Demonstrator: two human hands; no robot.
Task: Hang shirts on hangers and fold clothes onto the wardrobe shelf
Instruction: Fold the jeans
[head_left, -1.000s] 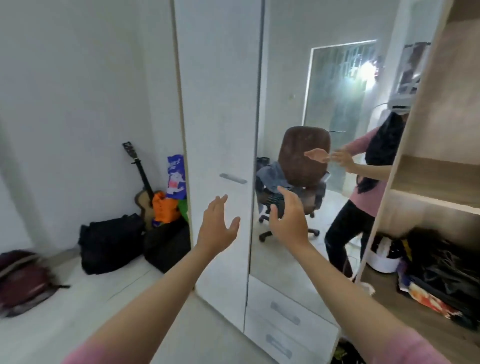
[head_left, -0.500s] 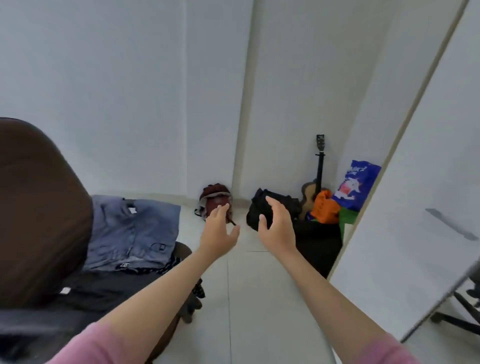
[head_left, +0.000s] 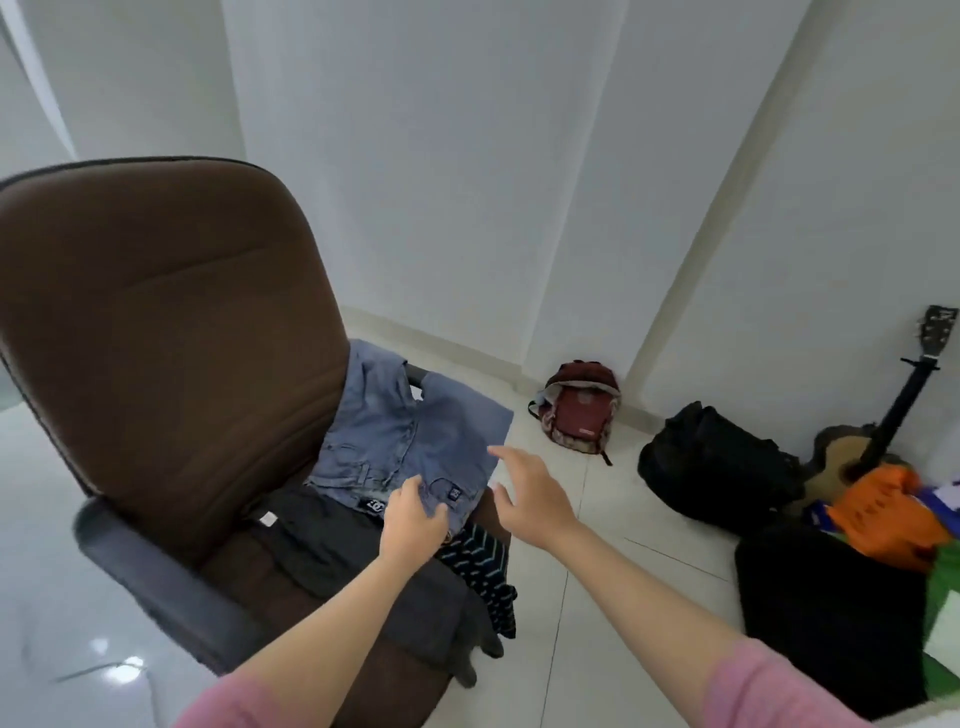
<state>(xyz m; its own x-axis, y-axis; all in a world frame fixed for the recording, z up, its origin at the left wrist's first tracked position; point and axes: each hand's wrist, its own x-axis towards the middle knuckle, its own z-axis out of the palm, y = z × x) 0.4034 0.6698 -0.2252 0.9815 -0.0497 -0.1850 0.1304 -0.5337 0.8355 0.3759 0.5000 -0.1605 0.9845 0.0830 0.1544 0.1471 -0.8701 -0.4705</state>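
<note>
Head view: we look down on a brown office chair (head_left: 156, 332) whose seat carries a pile of clothes, with the folded blue denim garment (head_left: 410, 436) on top, a black garment (head_left: 322, 535) beneath it, and a dark striped piece (head_left: 480, 566) hanging off the seat's right edge. Our left hand (head_left: 413, 525) rests on the denim's near edge, fingers curled onto the cloth in what we judge to be the start of a pinch; whether it has closed fully we cannot tell. Our right hand (head_left: 530, 493) hovers just beside the denim's right edge, fingers spread wide and holding nothing. The denim thus lies directly ahead of the left hand and slightly left of the right; its long axis runs away from us toward the chair back, so the left hand is the nearer. Two small dark labels sit at the denim's near edge, one a waistband tag (head_left: 374, 503) and one a square patch (head_left: 455, 492); their writing is too blurred to read.
</note>
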